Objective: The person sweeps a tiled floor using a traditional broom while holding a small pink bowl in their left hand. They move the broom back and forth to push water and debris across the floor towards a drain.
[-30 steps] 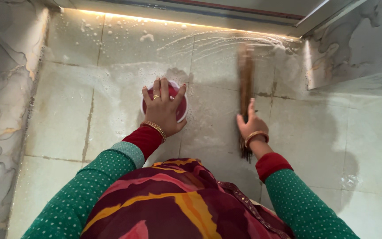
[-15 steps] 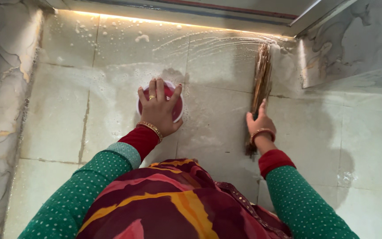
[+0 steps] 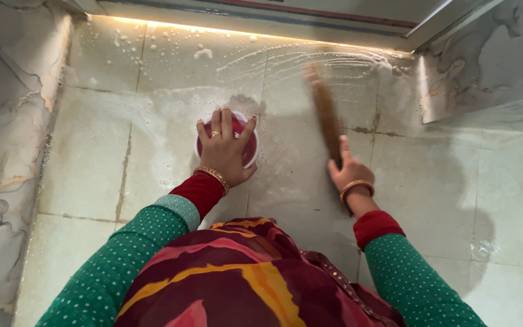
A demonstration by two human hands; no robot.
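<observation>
My left hand (image 3: 224, 149) lies spread flat on top of a small round red container with a white rim (image 3: 251, 148) that stands on the wet tiled floor (image 3: 92, 151). My right hand (image 3: 348, 172) grips a bundle of brown broom sticks (image 3: 325, 115) near its lower end. The broom's bristles slant up and to the left over soapy streaks on the tiles and look blurred with motion.
Marble-patterned walls (image 3: 1, 121) close in on the left and upper right. A lit door threshold (image 3: 243, 24) runs along the far edge. Foam bubbles (image 3: 202, 53) dot the far tiles. My red and yellow garment (image 3: 237, 272) fills the lower middle.
The broom swung from tilted right toward the far right corner to tilted left over the middle tiles. My right hand shifted slightly left. My left hand stayed on the red container.
</observation>
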